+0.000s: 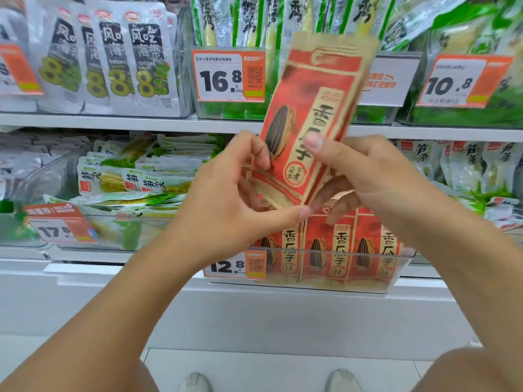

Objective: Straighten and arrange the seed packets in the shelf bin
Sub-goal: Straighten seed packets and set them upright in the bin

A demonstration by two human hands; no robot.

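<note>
Right thumb: you are pressing your right hand's (365, 176) thumb on the front of the red sunflower seed packet (308, 120), with the other fingers curling behind its lower edge, so the hand is clamped on it.
Left fingers: your left hand (229, 190) is pinching the same packet's lower left corner, thumb tip under the bottom edge, forefinger on the face.
Held packet: it is standing tilted, top leaning right, rising above both hands in front of the upper shelf.
Below your fingers: more seed packets (339, 247) are standing upright in a row, faces forward, inside the clear shelf bin (396, 267).
Bin front: a 12.8 price tag (235, 264) is hanging at its left end.
Left of your fingers: green bamboo shoot packs (135, 179) are lying jumbled in a neighbouring bin.
</note>
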